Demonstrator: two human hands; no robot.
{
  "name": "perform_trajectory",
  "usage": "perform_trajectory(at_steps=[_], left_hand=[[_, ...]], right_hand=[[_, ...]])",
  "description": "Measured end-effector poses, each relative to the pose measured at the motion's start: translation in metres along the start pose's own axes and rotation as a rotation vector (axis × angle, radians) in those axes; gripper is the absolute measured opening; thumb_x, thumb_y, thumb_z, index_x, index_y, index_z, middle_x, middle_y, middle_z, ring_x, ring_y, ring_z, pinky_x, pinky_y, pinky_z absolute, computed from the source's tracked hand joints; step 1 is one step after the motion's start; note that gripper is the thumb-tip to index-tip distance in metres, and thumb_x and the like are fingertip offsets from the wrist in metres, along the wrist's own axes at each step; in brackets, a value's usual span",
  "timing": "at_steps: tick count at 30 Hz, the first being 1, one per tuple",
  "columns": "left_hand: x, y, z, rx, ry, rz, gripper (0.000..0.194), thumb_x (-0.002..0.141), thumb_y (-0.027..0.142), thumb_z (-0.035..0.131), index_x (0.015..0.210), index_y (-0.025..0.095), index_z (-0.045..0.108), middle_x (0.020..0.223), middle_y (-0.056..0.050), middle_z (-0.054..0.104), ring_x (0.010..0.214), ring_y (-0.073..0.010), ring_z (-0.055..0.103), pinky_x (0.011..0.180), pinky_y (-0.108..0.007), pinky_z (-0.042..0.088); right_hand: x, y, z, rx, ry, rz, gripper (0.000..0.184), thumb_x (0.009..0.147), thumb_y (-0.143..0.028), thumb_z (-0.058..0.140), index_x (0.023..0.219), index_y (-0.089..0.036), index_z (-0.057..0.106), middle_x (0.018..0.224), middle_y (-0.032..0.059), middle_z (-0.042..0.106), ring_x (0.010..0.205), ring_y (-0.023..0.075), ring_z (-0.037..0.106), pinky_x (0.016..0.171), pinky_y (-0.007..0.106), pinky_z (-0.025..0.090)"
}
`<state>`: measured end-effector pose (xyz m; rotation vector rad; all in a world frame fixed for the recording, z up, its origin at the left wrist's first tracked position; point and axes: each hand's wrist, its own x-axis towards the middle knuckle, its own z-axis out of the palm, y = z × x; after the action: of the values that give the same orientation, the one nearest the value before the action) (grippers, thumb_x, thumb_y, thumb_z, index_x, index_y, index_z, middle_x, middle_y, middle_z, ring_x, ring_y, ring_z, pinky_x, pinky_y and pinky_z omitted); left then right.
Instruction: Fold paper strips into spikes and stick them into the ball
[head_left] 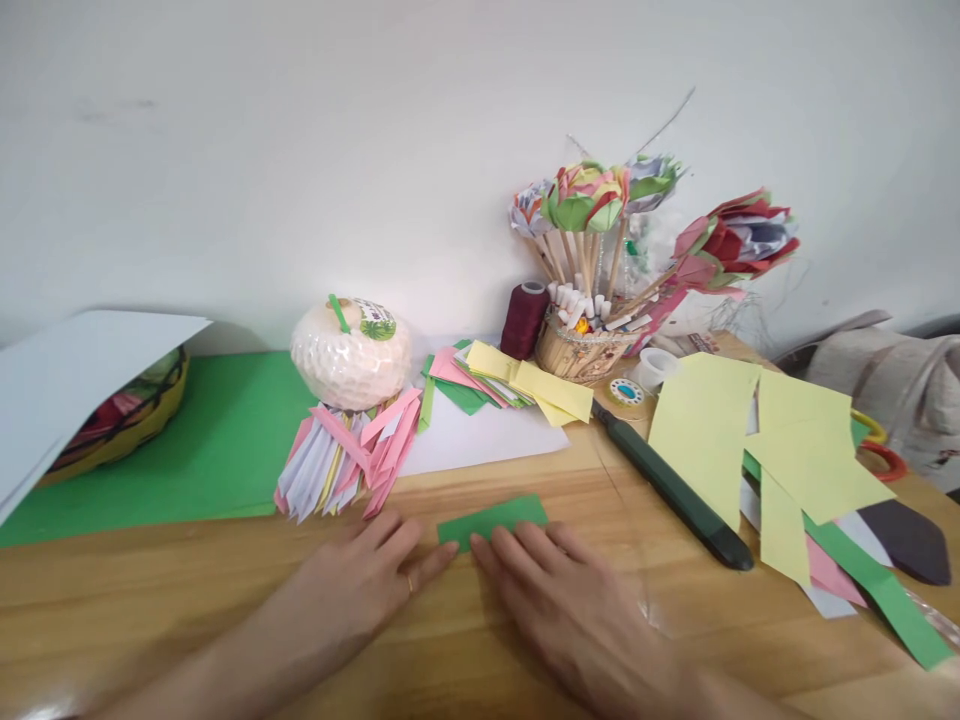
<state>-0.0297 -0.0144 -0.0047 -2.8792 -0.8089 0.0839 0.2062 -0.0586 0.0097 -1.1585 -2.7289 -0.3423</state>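
Observation:
A small green paper rectangle lies on the wooden table in front of me. My left hand rests palm down at its left, fingers apart, with the thumb tip on the paper's lower left corner. From the right, my right hand lies over the paper's near edge, its fingertips and thumb pressing on it, fingers stretched out. Just beyond my left hand is a pile of folded pink, white and yellow paper strips. Further back lies a fanned stack of yellow, pink and green paper pieces.
A black-green utility knife lies at the right, beside yellow paper sheets and offcuts. Behind stand a basket of paper flowers, a maroon thread spool and a white coconut-like object. Green sheets lie left.

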Motion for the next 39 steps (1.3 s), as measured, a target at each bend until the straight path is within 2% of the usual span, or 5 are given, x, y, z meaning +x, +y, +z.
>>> perform_trajectory(at_steps=[11,18,26,34,39], left_hand=[[0.003,-0.003,-0.007,-0.061,-0.019,0.043,0.059,0.082,0.004,0.053,0.135,0.025,0.039,0.095,-0.003,0.056,0.087,-0.0177,0.052,0.067,-0.024,0.041],[0.016,-0.008,-0.008,-0.098,0.212,0.084,0.024,0.092,0.014,0.048,0.111,0.024,0.058,0.095,-0.002,0.059,0.083,-0.0169,0.054,0.071,-0.027,0.044],[0.042,0.008,-0.013,0.010,0.232,-0.028,0.037,0.087,0.013,0.052,0.124,0.019,0.051,0.110,-0.007,0.061,0.086,-0.0207,0.060,0.064,-0.029,0.049],[0.065,0.020,-0.012,-0.125,0.191,-0.076,0.033,0.088,0.011,0.049,0.120,0.013,0.051,0.121,-0.011,0.056,0.093,-0.0231,0.060,0.070,-0.034,0.055],[0.056,0.019,0.004,-0.224,0.289,-0.067,0.033,0.085,0.014,0.048,0.117,0.012,0.054,0.116,-0.011,0.062,0.093,-0.0242,0.062,0.077,-0.037,0.056]], right_hand=[[-0.029,0.041,-0.012,0.008,-0.049,0.140,0.029,0.084,-0.003,0.045,0.106,-0.015,0.059,0.089,0.0066,0.063,0.078,0.0204,0.058,0.069,0.034,0.041],[-0.008,0.047,-0.005,0.316,-0.033,0.358,0.032,0.082,-0.021,0.062,0.113,-0.017,0.057,0.105,0.0097,0.060,0.096,0.0241,0.056,0.081,0.039,0.048],[0.000,0.034,0.008,0.463,0.062,0.461,0.014,0.076,-0.006,0.062,0.078,-0.018,0.056,0.076,0.0002,0.061,0.068,0.0160,0.059,0.057,0.025,0.046],[0.001,0.023,0.008,0.571,0.161,0.207,0.010,0.089,-0.018,0.049,0.097,-0.019,0.054,0.093,0.0052,0.066,0.086,0.0166,0.061,0.075,0.028,0.048],[0.006,0.037,0.009,0.782,0.066,-0.092,0.033,0.090,-0.044,0.046,0.107,-0.016,0.051,0.101,0.0118,0.065,0.093,0.0223,0.060,0.083,0.036,0.048]])
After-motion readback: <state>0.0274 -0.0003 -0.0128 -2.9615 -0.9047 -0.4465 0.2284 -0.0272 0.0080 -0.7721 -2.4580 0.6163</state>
